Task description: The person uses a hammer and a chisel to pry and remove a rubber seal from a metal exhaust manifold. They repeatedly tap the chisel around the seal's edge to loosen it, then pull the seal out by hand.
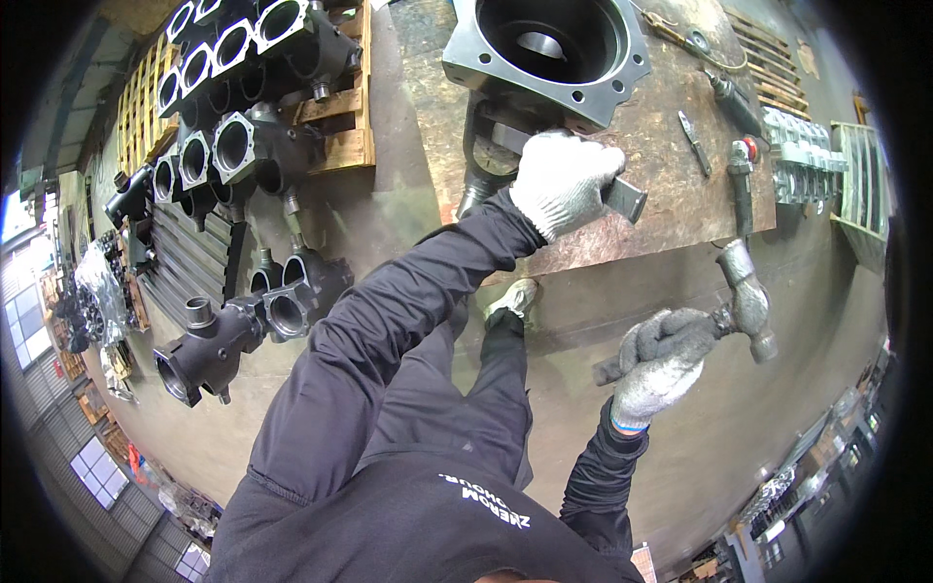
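Observation:
My left hand point(562, 180), in a white knit glove, grips a dark flat metal bar point(627, 199) that sticks out from under a large black cast housing point(544, 53) on the workbench point(671, 185). My right hand point(661, 364), in a grey glove, is closed around the handle of a steel hammer point(746, 296), held in the air beyond the bench's near edge, its head pointing up and right. The housing has a square flange with bolt holes and a round bore.
Hand tools point(695, 141) and a row of silver metal parts point(807, 155) lie on the bench's right side. Several black cast housings point(243, 146) sit on wooden pallets point(340, 146) and on the concrete floor point(233, 335) to the left. My shoe point(512, 296) is on the floor below the bench.

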Motion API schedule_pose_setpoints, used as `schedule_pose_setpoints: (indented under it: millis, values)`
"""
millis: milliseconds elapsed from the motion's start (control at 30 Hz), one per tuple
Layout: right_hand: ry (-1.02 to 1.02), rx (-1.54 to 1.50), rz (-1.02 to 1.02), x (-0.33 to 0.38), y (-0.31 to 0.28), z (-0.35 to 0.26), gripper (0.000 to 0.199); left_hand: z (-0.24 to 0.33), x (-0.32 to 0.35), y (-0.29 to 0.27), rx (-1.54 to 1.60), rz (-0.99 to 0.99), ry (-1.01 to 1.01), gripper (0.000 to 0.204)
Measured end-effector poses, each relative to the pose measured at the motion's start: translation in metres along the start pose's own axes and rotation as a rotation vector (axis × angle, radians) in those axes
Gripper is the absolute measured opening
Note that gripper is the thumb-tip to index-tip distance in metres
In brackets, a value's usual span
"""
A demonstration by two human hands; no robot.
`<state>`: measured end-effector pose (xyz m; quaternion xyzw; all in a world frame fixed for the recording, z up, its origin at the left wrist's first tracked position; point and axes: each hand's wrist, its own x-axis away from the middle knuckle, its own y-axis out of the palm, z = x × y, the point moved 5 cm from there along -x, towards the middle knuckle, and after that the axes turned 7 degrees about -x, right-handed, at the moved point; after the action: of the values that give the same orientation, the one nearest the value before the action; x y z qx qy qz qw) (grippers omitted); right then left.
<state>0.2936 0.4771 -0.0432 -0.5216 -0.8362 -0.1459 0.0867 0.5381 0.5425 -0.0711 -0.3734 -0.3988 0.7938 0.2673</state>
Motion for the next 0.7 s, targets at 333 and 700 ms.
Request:
schedule_pose_setpoints:
  millis: [333, 700]
  values:
    - [-0.222, -0.424, -0.388, -0.022, 0.006, -0.046, 0.041, 0.001, -0.007, -0.007, -0.015, 0.048, -0.035, 0.012]
    - [-0.171, -0.482, -0.534, -0.034, 0.011, -0.042, 0.038, 0.002, -0.004, -0.003, -0.056, 0.065, -0.019, 0.011]
